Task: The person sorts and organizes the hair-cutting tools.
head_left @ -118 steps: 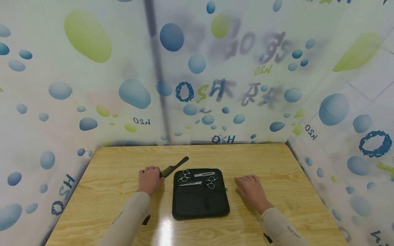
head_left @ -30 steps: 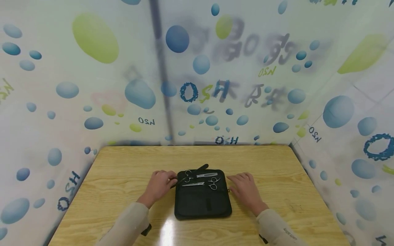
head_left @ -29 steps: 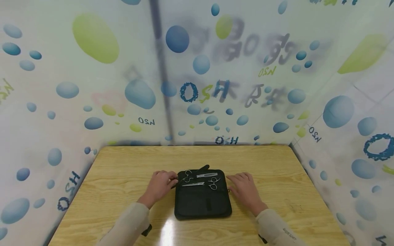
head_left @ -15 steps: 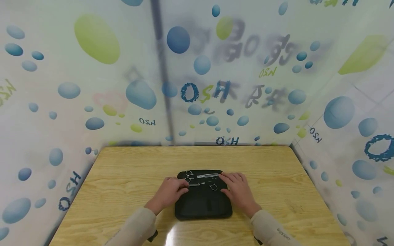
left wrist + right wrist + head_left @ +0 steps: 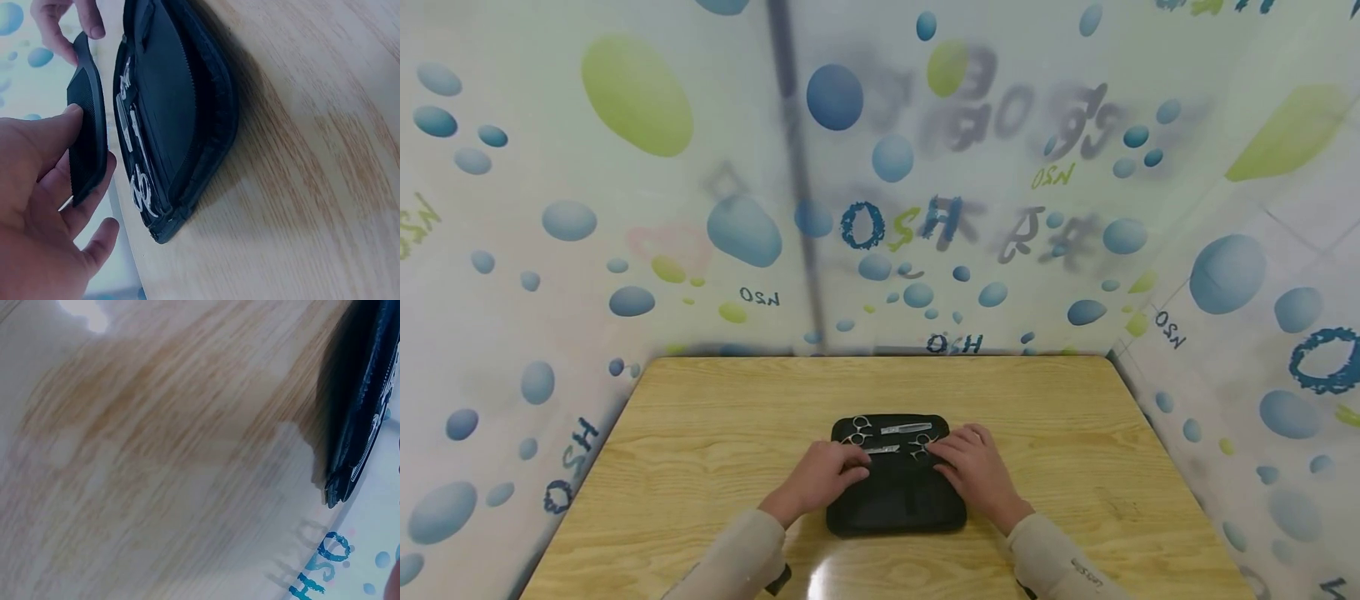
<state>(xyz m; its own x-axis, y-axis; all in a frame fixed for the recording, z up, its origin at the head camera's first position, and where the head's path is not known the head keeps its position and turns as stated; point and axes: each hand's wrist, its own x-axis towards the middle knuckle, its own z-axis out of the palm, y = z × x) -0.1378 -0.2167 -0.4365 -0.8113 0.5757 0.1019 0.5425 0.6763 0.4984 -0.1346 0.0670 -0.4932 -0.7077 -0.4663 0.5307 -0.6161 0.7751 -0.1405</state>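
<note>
A black zip case (image 5: 887, 510) lies unfolded on the wooden table. Two pairs of silver scissors sit in its upper half; one has a thinning blade (image 5: 908, 428), the other a plain blade (image 5: 883, 450). My left hand (image 5: 823, 479) reaches over the case's left side, my right hand (image 5: 976, 468) over its right side. Between them they hold a dark comb (image 5: 89, 128), plain in the left wrist view but hard to make out against the case in the head view. The left thumb and fingers pinch its toothed part; the right hand (image 5: 53, 24) pinches its narrow handle end.
The wooden table (image 5: 715, 400) stretches around the case, with a patterned wall (image 5: 700, 167) at its back edge. In the right wrist view, the case (image 5: 357, 425) shows only at the right border. A zipped pocket (image 5: 169, 94) forms the case's near half.
The left hand has brought the comb from left of the case to over it. The right hand has moved in from the right edge and now grips the comb's handle end.
</note>
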